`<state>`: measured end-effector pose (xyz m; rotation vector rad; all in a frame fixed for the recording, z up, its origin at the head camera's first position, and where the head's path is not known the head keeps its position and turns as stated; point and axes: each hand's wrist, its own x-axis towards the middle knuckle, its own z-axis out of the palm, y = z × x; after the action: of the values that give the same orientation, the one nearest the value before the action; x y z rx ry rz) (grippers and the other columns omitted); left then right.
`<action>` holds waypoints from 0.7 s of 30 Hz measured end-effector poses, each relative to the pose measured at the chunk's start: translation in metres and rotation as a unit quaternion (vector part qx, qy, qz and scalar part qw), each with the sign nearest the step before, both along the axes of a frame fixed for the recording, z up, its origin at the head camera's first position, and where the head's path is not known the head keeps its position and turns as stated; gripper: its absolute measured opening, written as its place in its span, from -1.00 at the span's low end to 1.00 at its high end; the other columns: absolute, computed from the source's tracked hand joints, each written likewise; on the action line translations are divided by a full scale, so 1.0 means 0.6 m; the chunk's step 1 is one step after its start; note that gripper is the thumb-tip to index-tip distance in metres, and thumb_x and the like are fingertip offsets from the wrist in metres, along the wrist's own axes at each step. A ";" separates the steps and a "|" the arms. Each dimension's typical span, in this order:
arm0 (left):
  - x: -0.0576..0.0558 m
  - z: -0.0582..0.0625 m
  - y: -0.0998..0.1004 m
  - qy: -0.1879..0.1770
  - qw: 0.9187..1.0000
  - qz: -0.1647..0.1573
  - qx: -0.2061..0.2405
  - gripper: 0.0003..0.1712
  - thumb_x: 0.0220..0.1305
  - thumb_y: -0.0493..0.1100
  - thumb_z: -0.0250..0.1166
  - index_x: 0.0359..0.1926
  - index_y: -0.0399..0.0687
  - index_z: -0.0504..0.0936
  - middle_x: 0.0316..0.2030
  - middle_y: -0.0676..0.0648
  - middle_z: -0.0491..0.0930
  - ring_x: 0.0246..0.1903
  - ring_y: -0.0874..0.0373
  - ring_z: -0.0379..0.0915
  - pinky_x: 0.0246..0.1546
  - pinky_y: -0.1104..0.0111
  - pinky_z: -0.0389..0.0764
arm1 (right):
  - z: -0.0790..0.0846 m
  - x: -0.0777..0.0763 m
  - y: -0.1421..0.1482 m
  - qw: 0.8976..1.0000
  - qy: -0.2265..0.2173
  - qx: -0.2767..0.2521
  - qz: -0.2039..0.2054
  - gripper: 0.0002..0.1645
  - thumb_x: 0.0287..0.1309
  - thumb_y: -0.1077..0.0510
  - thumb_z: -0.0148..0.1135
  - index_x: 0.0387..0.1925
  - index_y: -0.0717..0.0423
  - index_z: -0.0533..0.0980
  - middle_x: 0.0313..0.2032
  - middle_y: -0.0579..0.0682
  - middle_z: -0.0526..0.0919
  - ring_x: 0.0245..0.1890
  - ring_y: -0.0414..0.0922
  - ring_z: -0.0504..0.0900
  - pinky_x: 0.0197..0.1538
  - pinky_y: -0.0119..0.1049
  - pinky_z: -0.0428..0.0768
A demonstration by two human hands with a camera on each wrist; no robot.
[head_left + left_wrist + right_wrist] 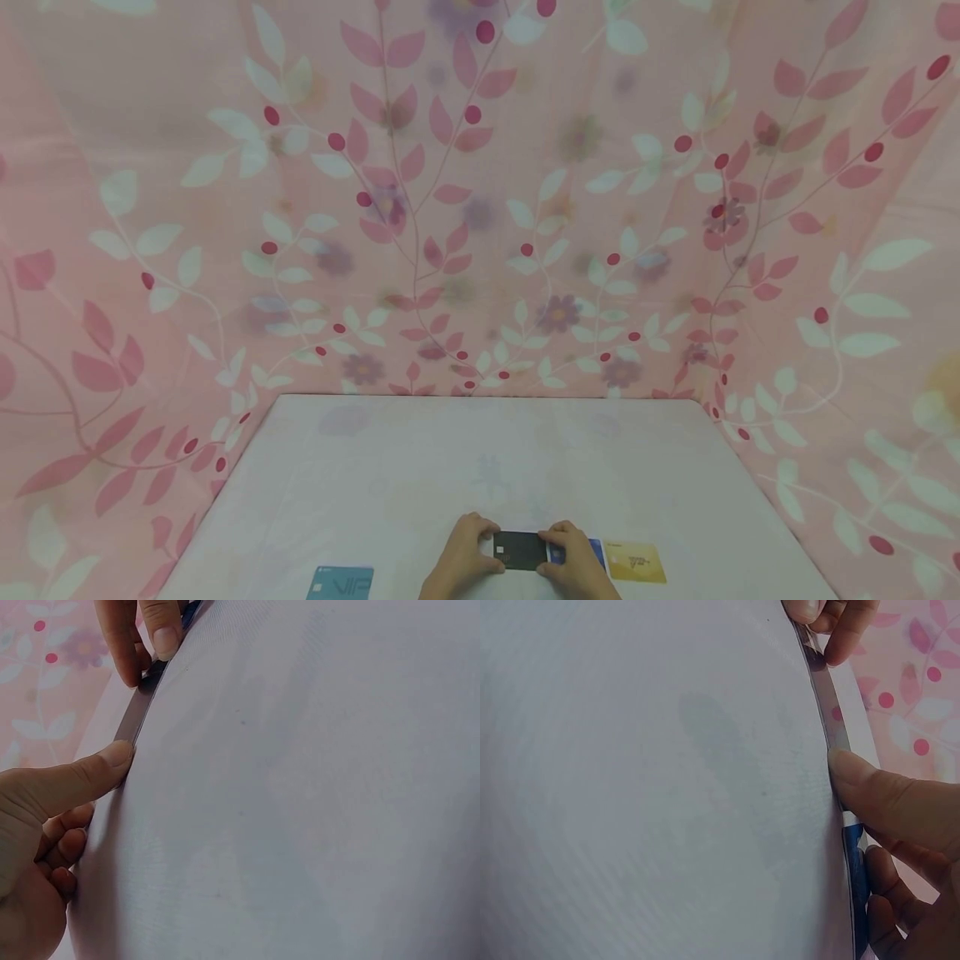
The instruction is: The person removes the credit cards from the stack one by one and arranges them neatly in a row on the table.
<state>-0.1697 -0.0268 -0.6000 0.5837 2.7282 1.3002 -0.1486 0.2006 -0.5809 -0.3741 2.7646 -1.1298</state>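
A black bank-type card (517,551) with a light chip lies at the near part of the white table. My left hand (467,552) grips its left end between thumb and fingers. At its right end, my right hand (572,557) pinches it the same way. Partly hidden under the right hand is a blue card (597,548); in the right wrist view the blue card (857,889) sits beside the curled fingers. Seen almost edge-on in the left wrist view, the black card (138,711) spans the gap between both thumbs.
A gold card (636,562) lies right of the blue one. Toward the left, a teal card marked VIP (342,582) is cut off by the lower frame edge. Pink leaf-patterned curtains (480,208) surround the white table (420,467) at the back and sides.
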 end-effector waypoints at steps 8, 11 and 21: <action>0.002 0.002 0.000 0.012 1.000 -0.001 -0.002 -0.50 -0.31 -0.13 0.55 -0.22 -0.16 0.66 -0.44 0.20 0.40 -0.38 0.33 0.23 -0.28 0.36 0.42 | -0.003 0.001 0.001 1.000 0.003 -0.002 0.003 -0.45 -0.14 0.13 0.45 -0.05 0.28 0.57 -0.19 -0.04 0.45 -0.18 -0.04 0.43 -0.06 0.00 0.47; 0.003 0.003 -0.001 0.014 1.000 -0.003 0.001 -0.50 -0.31 -0.14 0.55 -0.22 -0.17 0.65 -0.44 0.19 0.40 -0.39 0.33 0.23 -0.30 0.37 0.42 | -0.003 0.001 0.001 1.000 0.001 -0.004 0.002 -0.45 -0.14 0.13 0.45 -0.05 0.28 0.57 -0.19 -0.04 0.45 -0.18 -0.04 0.43 -0.05 0.03 0.47; 0.004 0.004 0.000 0.005 1.000 0.001 0.000 -0.49 -0.29 -0.12 0.54 -0.20 -0.15 0.65 -0.43 0.19 0.41 -0.37 0.32 0.24 -0.25 0.35 0.44 | -0.005 0.000 0.002 1.000 0.001 -0.006 0.002 -0.44 -0.14 0.12 0.45 -0.04 0.29 0.57 -0.19 -0.03 0.46 -0.18 -0.04 0.43 -0.05 0.05 0.46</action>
<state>-0.1673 -0.0270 -0.5978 0.5901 2.7377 1.3024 -0.1484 0.2016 -0.5838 -0.3820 2.7586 -1.1452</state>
